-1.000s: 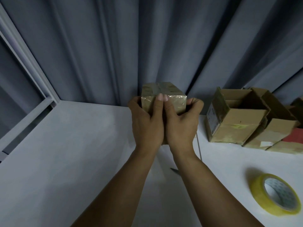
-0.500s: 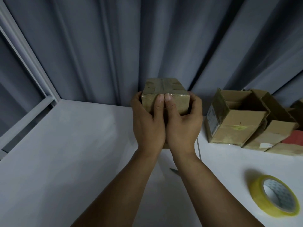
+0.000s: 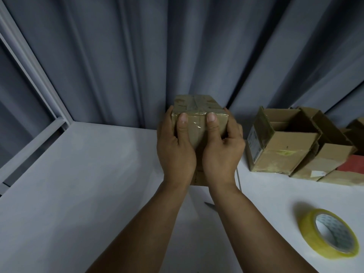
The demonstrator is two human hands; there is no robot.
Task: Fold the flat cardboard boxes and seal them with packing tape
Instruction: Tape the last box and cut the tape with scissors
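Wrinkles could set into the clear tape (image 3: 197, 120) if my left hand (image 3: 175, 152) and right hand (image 3: 221, 154), both gripping the small brown cardboard box (image 3: 194, 103), press unevenly.

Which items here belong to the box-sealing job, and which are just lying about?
In the job: taped cardboard box, gripped by left hand and right hand; yellow packing tape roll; open cardboard boxes at right.
Lying about: red flat item beside those boxes; pointed metal tip by the right forearm, mostly hidden.
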